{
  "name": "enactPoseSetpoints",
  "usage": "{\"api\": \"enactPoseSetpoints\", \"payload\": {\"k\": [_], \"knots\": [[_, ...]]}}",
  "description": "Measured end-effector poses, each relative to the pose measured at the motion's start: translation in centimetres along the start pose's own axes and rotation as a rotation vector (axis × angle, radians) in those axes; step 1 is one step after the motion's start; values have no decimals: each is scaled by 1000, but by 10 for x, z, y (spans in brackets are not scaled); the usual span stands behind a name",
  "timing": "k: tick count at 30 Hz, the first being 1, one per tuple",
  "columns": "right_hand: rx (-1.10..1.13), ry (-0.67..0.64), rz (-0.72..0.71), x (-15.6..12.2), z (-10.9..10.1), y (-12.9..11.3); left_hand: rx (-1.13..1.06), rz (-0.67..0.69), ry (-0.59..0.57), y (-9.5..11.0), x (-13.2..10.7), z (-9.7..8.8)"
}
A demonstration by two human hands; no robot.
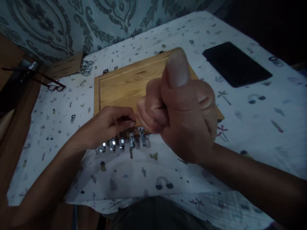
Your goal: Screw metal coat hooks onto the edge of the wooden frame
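Note:
My right hand (182,108) is raised close to the camera in a fist with the thumb up, above a wooden board (124,83). What it holds, if anything, is hidden. My left hand (109,126) rests at the board's near edge with its fingers curled and pinched on something small and dark I cannot make out. Just in front of it a row of several shiny metal pieces (123,143) lies on the patterned white cloth (251,121).
A black flat rectangle (236,64) lies on the cloth at the far right. Glasses with a dark red frame (51,84) sit at the left edge. A small pile of metal rings (86,67) lies behind the board. A patterned curtain hangs behind.

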State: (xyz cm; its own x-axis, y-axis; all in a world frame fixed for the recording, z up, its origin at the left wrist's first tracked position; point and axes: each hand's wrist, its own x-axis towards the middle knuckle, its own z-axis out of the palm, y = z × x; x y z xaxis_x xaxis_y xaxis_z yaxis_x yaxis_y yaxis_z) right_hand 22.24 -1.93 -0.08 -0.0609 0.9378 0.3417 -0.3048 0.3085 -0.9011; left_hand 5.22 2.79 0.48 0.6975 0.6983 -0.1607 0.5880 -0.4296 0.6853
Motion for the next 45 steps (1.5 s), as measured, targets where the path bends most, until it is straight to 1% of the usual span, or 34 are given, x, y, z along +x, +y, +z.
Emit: {"api": "enactPoseSetpoints", "payload": {"k": [3,7,9,11,13,15,19,24,27,30,34,37,41,43,45], "knots": [[86,-27,-31,-2,0,0,-18,-43,37,-6,-3,-6],[111,5,-28,-1,2,1,-7,-60,74,-9,-5,-10],[119,9,-62,1,3,1,0,-31,32,-7,-6,-8],[113,14,-79,1,4,1,28,22,-42,-3,-6,-5],[90,22,-66,0,4,1,95,63,-103,1,-7,-2],[72,23,-51,-1,4,0,175,73,-133,4,-9,0],[85,21,-43,0,5,0,247,69,-137,7,-12,1],[132,39,-86,1,5,1,290,88,-133,10,-13,2],[95,27,-58,1,4,-1,289,79,-133,10,-12,3],[85,18,-67,0,4,-2,279,80,-122,10,-11,4],[126,20,-93,1,5,0,275,60,-110,9,-10,2],[139,26,-77,2,5,1,262,5,-64,6,-10,-2],[118,21,-97,2,4,1,248,-89,52,1,-11,-9],[94,-1,-90,2,3,2,256,-110,106,-4,-12,-15],[114,-48,-88,1,2,3,328,-166,186,-14,-12,-24]]}}
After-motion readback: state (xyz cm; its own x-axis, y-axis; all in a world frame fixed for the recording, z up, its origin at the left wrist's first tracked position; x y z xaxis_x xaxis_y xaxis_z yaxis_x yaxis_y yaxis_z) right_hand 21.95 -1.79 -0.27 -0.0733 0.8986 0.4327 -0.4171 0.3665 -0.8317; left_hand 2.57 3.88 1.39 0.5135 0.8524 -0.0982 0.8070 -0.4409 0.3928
